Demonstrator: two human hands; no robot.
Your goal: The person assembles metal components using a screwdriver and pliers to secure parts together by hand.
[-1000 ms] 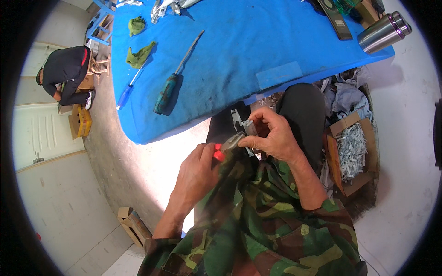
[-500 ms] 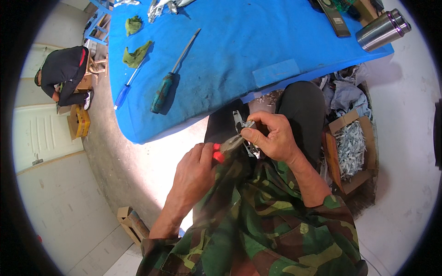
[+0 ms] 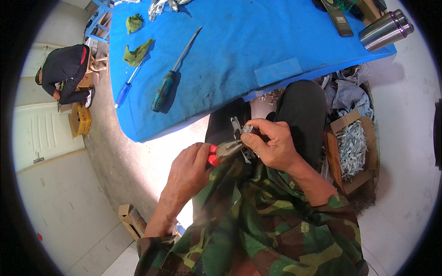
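Observation:
My left hand (image 3: 188, 171) is wrapped round a pair of pliers (image 3: 228, 149) with red handles. Their jaws reach right, to a small silvery metal part (image 3: 236, 126) held over my lap. My right hand (image 3: 272, 143) pinches that part between thumb and fingers, so much of it is covered. What exactly the part is, I cannot make out. On the blue-covered table (image 3: 230, 55) ahead lie a screwdriver with a teal handle (image 3: 163, 91) and another with a blue handle (image 3: 123, 94), its shaft running toward a green cloth scrap (image 3: 137, 53).
A second green scrap (image 3: 134, 24) and crumpled silvery pieces (image 3: 161, 8) lie farther back. A steel flask (image 3: 384, 31) stands at the table's right end. Right of my knee, a cardboard box (image 3: 334, 149) holds whitish scraps. At far left a person (image 3: 64, 71) sits bent over.
Both hands remain on the pliers and the metal part, which have tilted and shifted slightly. The view has moved a little.

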